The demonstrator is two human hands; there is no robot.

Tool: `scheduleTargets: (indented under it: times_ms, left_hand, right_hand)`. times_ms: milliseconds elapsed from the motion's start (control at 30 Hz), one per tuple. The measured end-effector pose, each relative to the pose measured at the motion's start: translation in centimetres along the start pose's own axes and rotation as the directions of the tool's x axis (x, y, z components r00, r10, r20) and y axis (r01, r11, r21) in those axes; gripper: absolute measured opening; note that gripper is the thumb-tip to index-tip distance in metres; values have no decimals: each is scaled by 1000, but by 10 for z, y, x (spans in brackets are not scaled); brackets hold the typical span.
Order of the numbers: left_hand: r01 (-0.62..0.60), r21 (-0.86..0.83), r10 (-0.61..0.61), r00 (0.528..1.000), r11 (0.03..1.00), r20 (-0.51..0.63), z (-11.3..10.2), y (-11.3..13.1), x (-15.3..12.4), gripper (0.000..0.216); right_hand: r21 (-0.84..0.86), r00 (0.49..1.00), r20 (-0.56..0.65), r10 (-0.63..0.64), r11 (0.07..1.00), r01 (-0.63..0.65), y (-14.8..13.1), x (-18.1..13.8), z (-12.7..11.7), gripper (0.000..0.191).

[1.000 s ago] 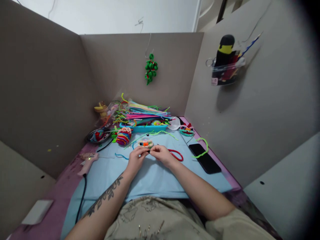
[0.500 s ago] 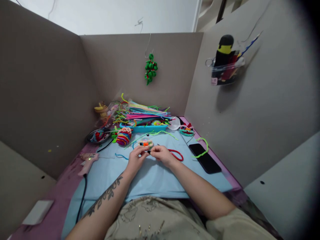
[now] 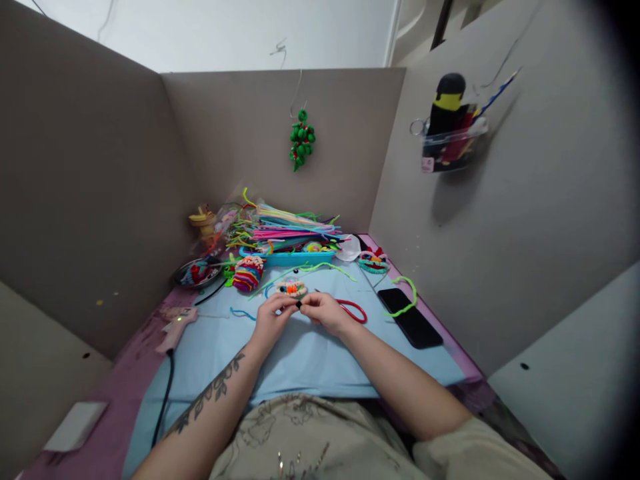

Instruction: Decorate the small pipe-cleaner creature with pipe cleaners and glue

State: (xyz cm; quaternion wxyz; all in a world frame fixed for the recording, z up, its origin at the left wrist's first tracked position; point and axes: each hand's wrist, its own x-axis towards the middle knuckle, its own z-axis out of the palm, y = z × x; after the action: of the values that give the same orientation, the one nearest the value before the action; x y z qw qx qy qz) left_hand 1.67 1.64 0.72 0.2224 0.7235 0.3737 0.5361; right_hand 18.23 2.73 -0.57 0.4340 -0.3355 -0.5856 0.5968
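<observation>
Centrally, left hand (image 3: 274, 319) and right hand (image 3: 325, 312): together, pinching a small black piece (image 3: 299, 305) between them.
Purple table (image 3: 115, 393): pale blue cloth (image 3: 320, 360) spread across; pipe cleaners (image 3: 295, 227) heaped on a blue tray (image 3: 300, 258) behind.
Grey walls (image 3: 345, 153): green ornament (image 3: 302, 141) hanging at back, clear container (image 3: 445, 140) at right.

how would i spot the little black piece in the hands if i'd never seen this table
Find the light-blue sheet; over its middle, the left hand and right hand come together. The black piece sits between their fingertips, tiny and dark, unlike the red loop to its right and the pale-and-orange craft just beyond.
</observation>
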Motion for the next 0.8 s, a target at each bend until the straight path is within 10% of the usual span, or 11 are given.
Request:
scheduleTargets:
  times_ms: [500, 800]
  left_hand:
    - [438, -433, -412, 897, 788, 157, 6, 1, 1, 23]
    - [508, -554, -463, 855, 659, 234, 6, 4, 0, 35]
  right_hand:
    - [-556, 904, -154, -399, 791, 255, -9, -7, 13, 10]
    - [-572, 854, -45, -518, 714, 403, -15, -11, 14, 13]
